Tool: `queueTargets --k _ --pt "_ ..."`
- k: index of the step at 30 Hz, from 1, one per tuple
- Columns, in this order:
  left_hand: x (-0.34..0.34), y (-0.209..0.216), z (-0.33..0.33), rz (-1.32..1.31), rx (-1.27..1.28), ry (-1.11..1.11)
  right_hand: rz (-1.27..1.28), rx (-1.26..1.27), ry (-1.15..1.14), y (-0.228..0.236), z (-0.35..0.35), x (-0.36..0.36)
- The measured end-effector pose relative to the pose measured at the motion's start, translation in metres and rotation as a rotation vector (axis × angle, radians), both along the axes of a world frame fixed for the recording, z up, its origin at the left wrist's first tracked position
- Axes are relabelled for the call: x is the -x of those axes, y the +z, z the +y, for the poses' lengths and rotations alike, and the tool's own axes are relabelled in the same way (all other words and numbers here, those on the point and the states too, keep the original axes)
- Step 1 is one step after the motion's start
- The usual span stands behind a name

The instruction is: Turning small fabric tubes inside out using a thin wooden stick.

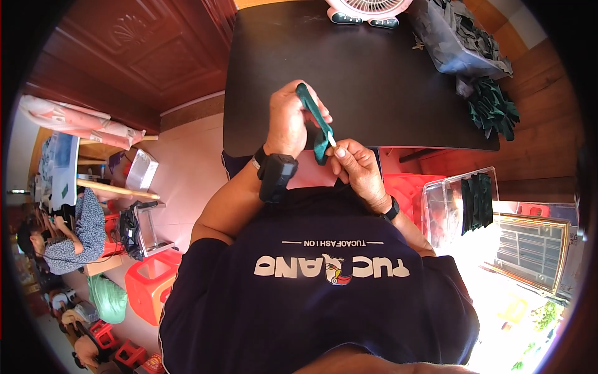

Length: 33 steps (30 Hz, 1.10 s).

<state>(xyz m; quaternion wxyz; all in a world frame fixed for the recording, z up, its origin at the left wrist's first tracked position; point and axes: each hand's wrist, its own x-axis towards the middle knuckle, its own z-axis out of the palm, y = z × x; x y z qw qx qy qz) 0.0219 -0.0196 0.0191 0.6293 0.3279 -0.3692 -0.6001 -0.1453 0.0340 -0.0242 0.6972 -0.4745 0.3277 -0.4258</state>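
Observation:
My left hand point(288, 121) is raised over the near edge of the black table, its fingers closed on a narrow green fabric strip point(314, 107). The strip runs down from the top of that hand, and its lower end hangs folded between my two hands. Close by on the right, my right hand point(358, 168) pinches a small, slim whitish piece point(332, 141) between thumb and fingers, against the strip's lower part. What exactly this piece is cannot be made out. Both wrists wear dark bands, the left one with a bulky black device point(277, 177).
The black table point(299, 56) carries a pink fan point(367, 11) at its far edge. At the far right, a clear bin point(458, 53) holds grey fabric pieces beside a green fabric pile point(492, 107). A clear box point(439, 212) with dark strips stands right; a red stool point(149, 283) and another person sit left.

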Motion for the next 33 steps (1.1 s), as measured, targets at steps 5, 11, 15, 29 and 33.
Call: queueTargets --k 5,11,15,29,33 --pt "-0.005 0.0 -0.005 0.032 0.038 0.011 0.04 0.033 -0.091 -0.004 0.0 0.0" --pt "0.002 -0.007 0.0 0.021 -0.001 -0.006 0.048 0.12 -0.17 -0.007 0.001 -0.004" --pt "-0.011 -0.002 -0.012 -0.208 -0.059 -0.219 0.147 0.209 -0.195 -0.002 -0.003 0.002" --pt "-0.035 0.044 0.014 -0.467 0.128 -0.175 0.21 0.242 -0.191 0.004 -0.003 0.009" --pt "-0.032 0.024 0.017 -0.241 0.154 -0.168 0.05 0.244 -0.233 0.0 -0.004 0.004"
